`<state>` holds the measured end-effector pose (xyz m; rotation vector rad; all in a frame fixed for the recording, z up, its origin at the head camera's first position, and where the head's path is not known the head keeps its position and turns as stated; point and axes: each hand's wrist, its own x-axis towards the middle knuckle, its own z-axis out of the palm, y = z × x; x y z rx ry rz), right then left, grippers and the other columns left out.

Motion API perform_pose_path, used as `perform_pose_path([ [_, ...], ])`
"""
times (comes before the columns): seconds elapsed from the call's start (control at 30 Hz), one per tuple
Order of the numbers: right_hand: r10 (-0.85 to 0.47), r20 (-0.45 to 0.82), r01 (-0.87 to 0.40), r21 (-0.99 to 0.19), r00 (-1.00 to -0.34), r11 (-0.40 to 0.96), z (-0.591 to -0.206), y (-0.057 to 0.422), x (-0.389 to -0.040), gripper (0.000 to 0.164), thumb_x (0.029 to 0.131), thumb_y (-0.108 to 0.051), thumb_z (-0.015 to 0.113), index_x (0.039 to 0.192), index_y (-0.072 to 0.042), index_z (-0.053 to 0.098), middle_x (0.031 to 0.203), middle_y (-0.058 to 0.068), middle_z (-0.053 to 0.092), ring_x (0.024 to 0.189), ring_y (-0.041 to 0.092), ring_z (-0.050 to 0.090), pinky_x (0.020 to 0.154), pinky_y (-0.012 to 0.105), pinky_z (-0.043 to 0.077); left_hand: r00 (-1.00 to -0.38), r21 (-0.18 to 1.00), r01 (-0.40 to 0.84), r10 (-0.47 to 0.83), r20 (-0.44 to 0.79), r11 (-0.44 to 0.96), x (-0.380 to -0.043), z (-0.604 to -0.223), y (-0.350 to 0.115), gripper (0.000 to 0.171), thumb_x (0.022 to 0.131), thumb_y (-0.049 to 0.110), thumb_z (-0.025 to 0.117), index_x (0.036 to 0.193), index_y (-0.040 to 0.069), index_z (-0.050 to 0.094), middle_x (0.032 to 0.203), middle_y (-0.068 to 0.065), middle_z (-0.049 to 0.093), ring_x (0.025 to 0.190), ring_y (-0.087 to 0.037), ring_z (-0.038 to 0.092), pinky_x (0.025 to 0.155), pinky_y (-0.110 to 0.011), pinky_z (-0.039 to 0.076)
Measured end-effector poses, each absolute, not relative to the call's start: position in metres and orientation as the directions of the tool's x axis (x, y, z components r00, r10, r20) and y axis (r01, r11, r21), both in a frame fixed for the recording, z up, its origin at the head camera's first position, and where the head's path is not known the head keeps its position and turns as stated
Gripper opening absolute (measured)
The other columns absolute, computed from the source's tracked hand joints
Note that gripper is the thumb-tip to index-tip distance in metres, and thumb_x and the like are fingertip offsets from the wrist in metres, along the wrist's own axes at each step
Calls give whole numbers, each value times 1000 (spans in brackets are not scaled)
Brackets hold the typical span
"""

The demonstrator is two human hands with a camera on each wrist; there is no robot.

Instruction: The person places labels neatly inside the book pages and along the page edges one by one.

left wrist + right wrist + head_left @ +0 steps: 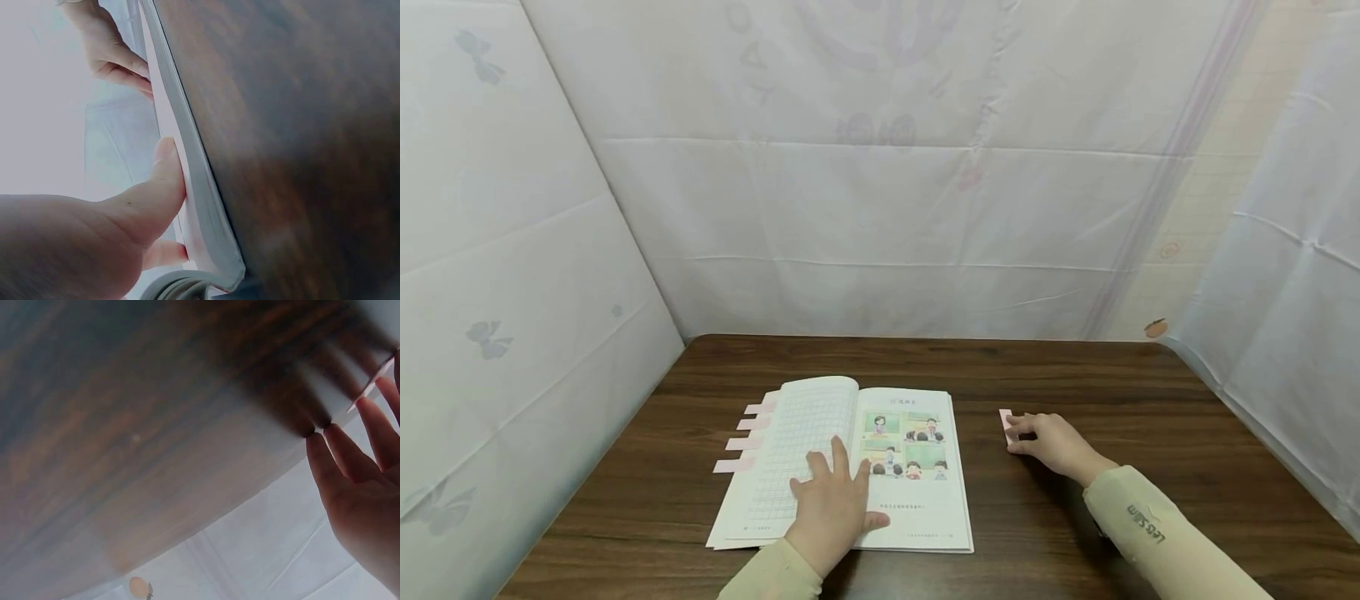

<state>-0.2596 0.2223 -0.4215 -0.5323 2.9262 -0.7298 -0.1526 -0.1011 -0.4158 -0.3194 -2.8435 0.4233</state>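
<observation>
An open book lies on the dark wooden table, with a gridded page on its left and coloured cartoon pictures on its right. My left hand rests on it across the gutter, fingers spread; in the left wrist view the thumb lies along the page by the book's edge. To the right of the book, a small pink paper strip is on the tabletop. The fingertips of my right hand touch this strip and the table, thumb and forefinger apart. Part of the strip is hidden under the fingers.
Several pink tabs stick out from the book's left edge. Brown wooden table surrounds the book. Pale printed cloth hangs behind the table and along both sides.
</observation>
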Motion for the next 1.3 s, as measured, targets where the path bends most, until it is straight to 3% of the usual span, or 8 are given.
perform_pose_path([
  [0.3, -415, -2, -377, -414, -910, 828, -416, 222, -259, 27, 95, -11, 63, 117, -1, 72, 137, 21, 59, 129, 46, 51, 102, 57, 44, -943, -309, 174, 249, 222, 935, -152, -416, -101, 77, 71, 79, 60, 122, 23, 71, 133, -25, 57, 104, -47, 58, 62, -56, 57],
  [0.47, -376, -10, -343, -388, -927, 856, -418, 220, -258, 29, 94, -12, 61, 121, -4, 71, 134, 19, 62, 124, 41, 57, 86, 43, 50, -943, -310, 170, 246, 225, 935, -152, -415, -101, 77, 70, 79, 60, 122, 24, 71, 133, -25, 58, 104, -46, 58, 62, -56, 57],
  [0.57, -359, 4, -336, -358, -933, 871, -420, 218, -258, 33, 93, -12, 61, 125, -3, 68, 127, 18, 67, 92, 29, 67, 70, 34, 44, -944, -311, 170, 246, 222, 935, -152, -414, -101, 77, 70, 79, 60, 122, 24, 71, 133, -25, 58, 104, -46, 58, 62, -56, 57],
  [0.7, -362, 55, -362, -282, -931, 889, -421, 215, -257, 36, 92, -11, 62, 126, -3, 67, 117, 19, 71, 63, 17, 52, 58, 31, 41, -944, -314, 170, 246, 219, 934, -152, -414, -101, 77, 71, 79, 59, 123, 24, 71, 134, -25, 58, 105, -46, 58, 62, -55, 57],
  [0.83, -383, 126, -401, -209, -915, 892, -422, 214, -258, 30, 94, -12, 62, 122, -5, 70, 105, 19, 74, 71, 20, 64, 59, 37, 48, -940, -327, 170, 253, 228, 929, -152, -414, -101, 76, 71, 80, 59, 122, 24, 72, 133, -24, 58, 104, -45, 58, 61, -54, 57],
  [0.97, -388, 149, -411, -196, -910, 890, -422, 215, -259, 25, 95, -10, 62, 118, -6, 73, 93, 15, 75, 68, 16, 61, 59, 37, 49, -931, -347, 170, 266, 250, 922, -151, -414, -101, 76, 71, 80, 59, 121, 25, 72, 132, -24, 60, 102, -44, 59, 60, -53, 58],
  [1.1, -356, 137, -379, -226, -924, 898, -421, 215, -263, 20, 92, -7, 65, 110, -5, 75, 95, 12, 75, 73, 16, 62, 63, 36, 51, -927, -353, 173, 273, 257, 919, -150, -414, -102, 76, 70, 80, 59, 120, 24, 72, 131, -24, 60, 101, -45, 59, 59, -54, 57],
  [1.3, -289, 125, -315, -364, -949, 876, -416, 215, -274, 13, 88, 0, 67, 97, -4, 76, 98, 13, 75, 90, 28, 70, 75, 42, 56, -930, -340, 175, 268, 251, 924, -150, -414, -101, 77, 70, 80, 60, 121, 23, 72, 131, -25, 59, 102, -45, 59, 60, -54, 57],
])
